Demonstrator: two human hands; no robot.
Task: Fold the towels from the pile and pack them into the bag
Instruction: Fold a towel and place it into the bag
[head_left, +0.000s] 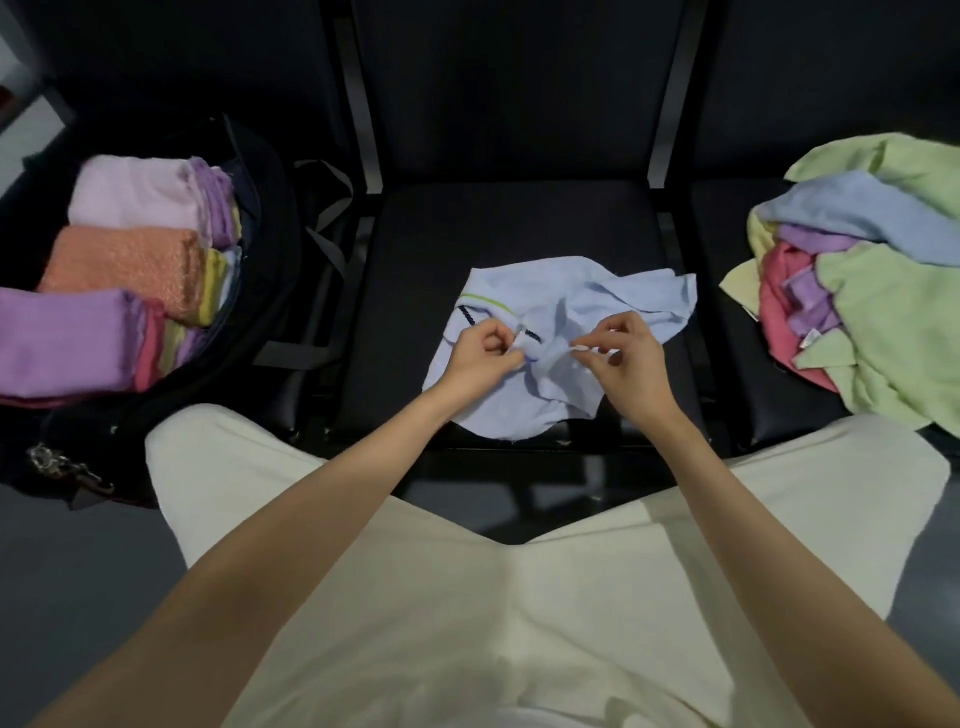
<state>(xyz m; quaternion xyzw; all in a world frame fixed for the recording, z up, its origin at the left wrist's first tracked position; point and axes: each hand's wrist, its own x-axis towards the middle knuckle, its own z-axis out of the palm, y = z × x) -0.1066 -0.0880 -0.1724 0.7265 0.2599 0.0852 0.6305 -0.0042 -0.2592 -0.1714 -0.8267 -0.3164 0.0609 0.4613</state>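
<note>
a light blue towel (561, 343) lies crumpled near the front edge of the middle seat (509, 223). its bunched cloth is pinched at the centre by the left hand (480, 356) and the right hand (626, 358), each grip closed on the fabric. folding of this towel is judged barely begun. several folded towels (119, 270) are already packed in the bag (260, 218) on the left seat. a sizeable pile (872, 291) is left unfolded on the right seat, so much work remains.
</note>
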